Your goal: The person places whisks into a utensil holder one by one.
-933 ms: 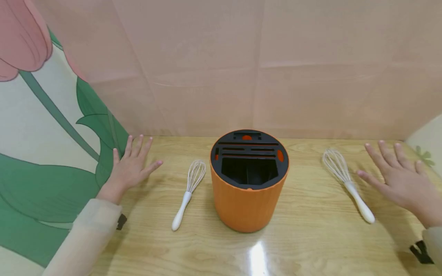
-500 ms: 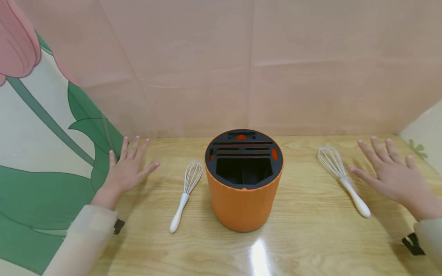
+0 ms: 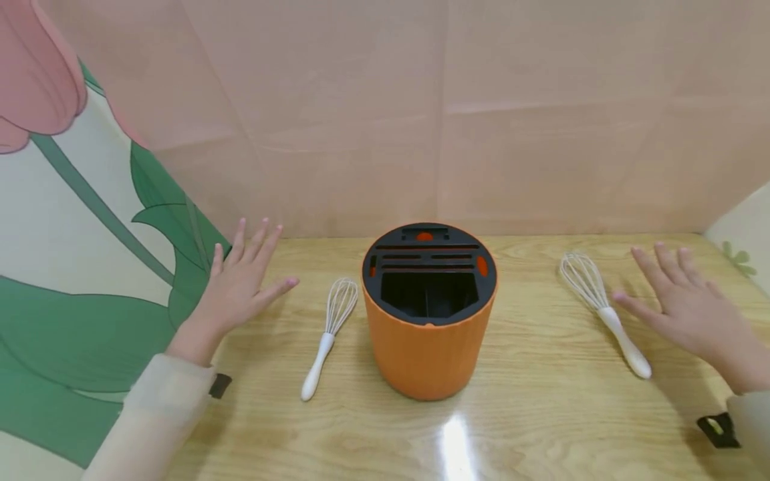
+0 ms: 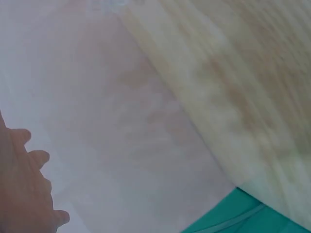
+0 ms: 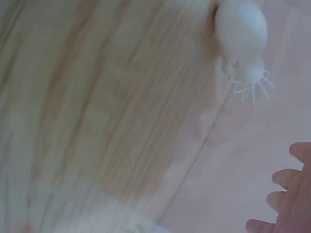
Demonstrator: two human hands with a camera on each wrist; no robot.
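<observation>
My left hand hovers over the table's left side with its fingers spread and holds nothing. To its right lies a small whisk with a white handle and pale wires pointing away from me. My right hand, also spread and holding nothing, is just right of a second, larger white whisk. That whisk's handle shows at the top of the right wrist view. Between the whisks stands an orange utensil holder with a black slotted lid that has larger compartments at the front.
A wood-grain table carries everything. A pinkish cloth backdrop rises along its far edge. On the left is a panel printed with a tulip and green leaves; a pale panel stands on the right.
My left hand has shifted a little right and away from me. My right hand stays about in place beside its whisk. The view sways slightly; whisks and holder stay put.
</observation>
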